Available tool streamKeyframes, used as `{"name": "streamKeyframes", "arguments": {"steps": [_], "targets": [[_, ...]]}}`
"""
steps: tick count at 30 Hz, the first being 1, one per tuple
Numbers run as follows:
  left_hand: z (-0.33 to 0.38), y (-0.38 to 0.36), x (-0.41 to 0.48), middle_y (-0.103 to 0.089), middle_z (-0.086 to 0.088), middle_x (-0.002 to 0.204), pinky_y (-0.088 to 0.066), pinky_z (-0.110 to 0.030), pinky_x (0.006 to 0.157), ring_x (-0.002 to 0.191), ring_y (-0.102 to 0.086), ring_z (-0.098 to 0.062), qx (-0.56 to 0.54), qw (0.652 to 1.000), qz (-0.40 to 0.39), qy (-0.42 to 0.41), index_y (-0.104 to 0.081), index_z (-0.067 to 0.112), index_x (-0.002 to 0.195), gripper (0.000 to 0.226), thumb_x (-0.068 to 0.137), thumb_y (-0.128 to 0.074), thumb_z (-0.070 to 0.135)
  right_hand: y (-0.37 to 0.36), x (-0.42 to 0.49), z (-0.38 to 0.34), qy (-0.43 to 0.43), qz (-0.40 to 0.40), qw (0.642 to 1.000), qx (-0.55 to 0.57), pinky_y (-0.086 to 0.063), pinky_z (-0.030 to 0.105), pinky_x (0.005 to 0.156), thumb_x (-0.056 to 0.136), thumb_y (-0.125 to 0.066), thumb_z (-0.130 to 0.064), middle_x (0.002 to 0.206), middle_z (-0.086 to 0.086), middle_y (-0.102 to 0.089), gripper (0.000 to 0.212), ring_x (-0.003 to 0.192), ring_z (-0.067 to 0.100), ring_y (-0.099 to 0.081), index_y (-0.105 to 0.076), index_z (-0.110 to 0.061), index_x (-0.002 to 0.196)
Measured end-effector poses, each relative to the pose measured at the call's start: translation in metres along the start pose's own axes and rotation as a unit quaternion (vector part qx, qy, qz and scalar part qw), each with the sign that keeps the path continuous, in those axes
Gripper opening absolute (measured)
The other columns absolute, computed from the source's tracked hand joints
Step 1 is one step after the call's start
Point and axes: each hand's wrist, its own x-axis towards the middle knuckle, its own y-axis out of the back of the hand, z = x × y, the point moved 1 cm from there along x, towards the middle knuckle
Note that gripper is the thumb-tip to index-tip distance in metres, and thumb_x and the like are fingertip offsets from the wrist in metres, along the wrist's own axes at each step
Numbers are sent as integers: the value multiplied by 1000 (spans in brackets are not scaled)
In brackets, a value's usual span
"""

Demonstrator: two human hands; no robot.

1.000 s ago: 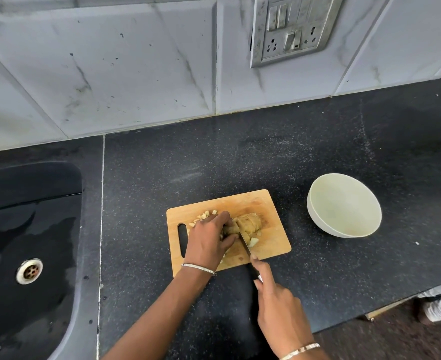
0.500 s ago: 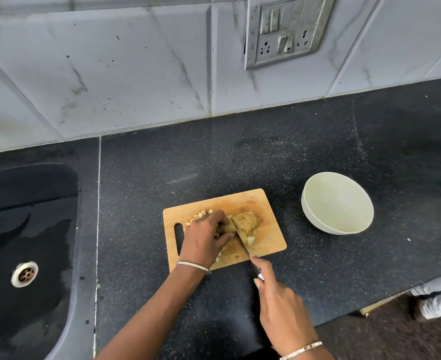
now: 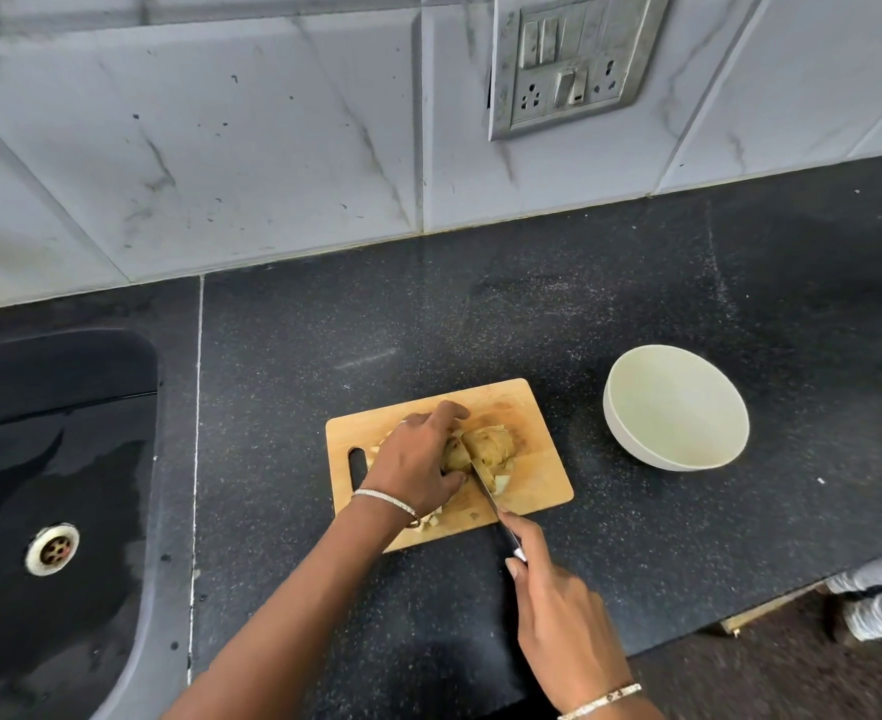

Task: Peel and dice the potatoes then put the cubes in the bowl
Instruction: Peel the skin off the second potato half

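Dicing is the step in hand. The potato [image 3: 486, 448] lies in the middle of the wooden cutting board [image 3: 532, 407], which sits near the front edge of the tabletop [image 3: 480, 314]. The left hand [image 3: 418, 459] holds the potato from its left end, fingers [image 3: 449, 410] curved over it and thumb at the near side. The right hand [image 3: 558, 610] grips the handle of the knife [image 3: 485, 483], forefinger laid along the top, and the blade is set into the potato close beside the left hand. A few cubes [image 3: 428, 519] lie by the board's near edge, partly under the left wrist. The bowl [image 3: 621, 439] stands to the right of the board, apart from it, with nothing in it. The next cut calls for a straight press down with the left fingertips kept back from the blade. The cubes are not yet moved to the bowl.
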Motion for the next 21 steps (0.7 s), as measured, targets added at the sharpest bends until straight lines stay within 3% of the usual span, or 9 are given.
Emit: {"name": "streamKeyframes", "arguments": {"steps": [5,12,16,21], "targets": [[-1,4,10,-63,1,118,-47,-34,90,109,-54,-20,17,1000,-19,-8,-48,21,129,62,73,-77,23,1,5,-2,5,-4,1000,1,-40,31,56,104,-28,-38,66,-16,-43,48,61,13,-52,-6,-51,145],[-3,5,11,-61,3,118,-48,-33,91,107,-56,-17,-1,1000,-21,-22,-48,24,128,70,68,-82,32,-1,14,-4,23,3,1000,-16,-34,33,57,104,-28,-39,86,-6,-66,43,78,23,-66,-11,-47,143],[0,3,8,-58,1,119,-47,-36,93,110,-54,-19,7,999,-25,-37,-46,25,131,70,70,-78,40,-2,18,-2,26,1,1000,-5,-40,37,57,104,-28,-40,88,-3,-67,42,79,26,-67,-11,-48,141],[5,1,10,-64,4,110,-51,-32,85,101,-60,-17,-6,1000,27,-10,-53,28,122,56,73,-67,50,-6,21,1,28,8,1000,8,-40,36,58,103,-29,-39,81,-5,-62,41,76,27,-65,-11,-46,140]]}}
